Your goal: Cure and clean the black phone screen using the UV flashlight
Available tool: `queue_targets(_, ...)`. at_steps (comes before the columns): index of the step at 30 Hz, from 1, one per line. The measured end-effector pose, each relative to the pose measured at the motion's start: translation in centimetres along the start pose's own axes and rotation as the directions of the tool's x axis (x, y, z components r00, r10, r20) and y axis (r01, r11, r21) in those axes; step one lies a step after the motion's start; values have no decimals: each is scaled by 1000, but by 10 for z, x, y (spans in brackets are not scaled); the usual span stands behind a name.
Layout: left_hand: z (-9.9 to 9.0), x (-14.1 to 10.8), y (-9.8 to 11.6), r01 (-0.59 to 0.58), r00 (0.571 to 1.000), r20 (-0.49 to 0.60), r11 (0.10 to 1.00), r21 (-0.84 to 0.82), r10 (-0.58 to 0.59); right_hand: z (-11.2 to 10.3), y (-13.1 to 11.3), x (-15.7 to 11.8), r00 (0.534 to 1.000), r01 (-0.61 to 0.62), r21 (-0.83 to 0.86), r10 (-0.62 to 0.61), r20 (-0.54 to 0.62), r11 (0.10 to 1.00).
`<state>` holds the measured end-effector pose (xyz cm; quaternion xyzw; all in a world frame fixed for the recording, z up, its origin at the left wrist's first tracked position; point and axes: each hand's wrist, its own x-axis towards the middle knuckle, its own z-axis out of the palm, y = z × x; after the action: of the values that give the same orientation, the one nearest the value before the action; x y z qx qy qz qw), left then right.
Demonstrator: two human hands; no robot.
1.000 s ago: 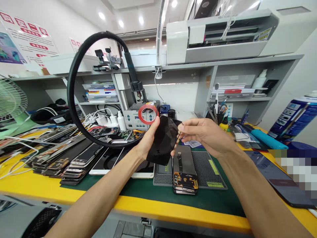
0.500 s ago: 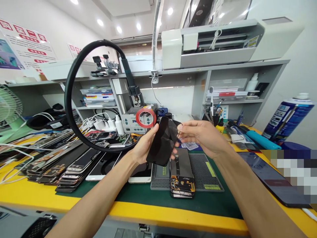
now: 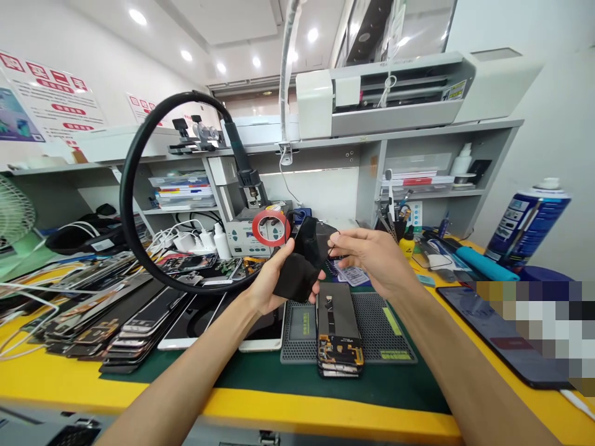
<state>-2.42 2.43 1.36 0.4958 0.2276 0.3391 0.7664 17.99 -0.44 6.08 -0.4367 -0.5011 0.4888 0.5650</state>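
My left hand (image 3: 271, 282) is closed around the edges of a black phone screen (image 3: 295, 279), held up over the bench. Between thumb and finger, my right hand (image 3: 372, 254) pinches a thin dark film (image 3: 328, 238) at its right edge. The film bends up from the screen's upper part and looks creased; where the two still touch is hard to make out. Just below lies a short stack of phone screens (image 3: 340, 322), with flex cables and orange-gold contacts showing on top. Under that stack is a grey perforated mat (image 3: 381, 322).
Piled phone screens (image 3: 134, 322) cover the left side, beside white-framed screens (image 3: 263, 328). A thick black hose (image 3: 125, 186) loops near my left arm. A red tape roll (image 3: 271, 227) hangs by the rework station (image 3: 239, 235). At right are a large phone (image 3: 493, 334) and a spray can (image 3: 527, 223).
The film has lifted and folded away from the screen, which looked flat and glossy before. My right hand still pinches its edge. The whole view has shifted slightly.
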Motion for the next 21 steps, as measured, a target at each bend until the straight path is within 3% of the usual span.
queue_targets(13,0,1,0,-18,999,35,1000,0,18,4,2,0,987,159,-119,-161,-14,980)
queue_targets(21,3,1,0,-64,997,43,997,-44,66,2,-1,-2,990,132,-29,-130,56,991)
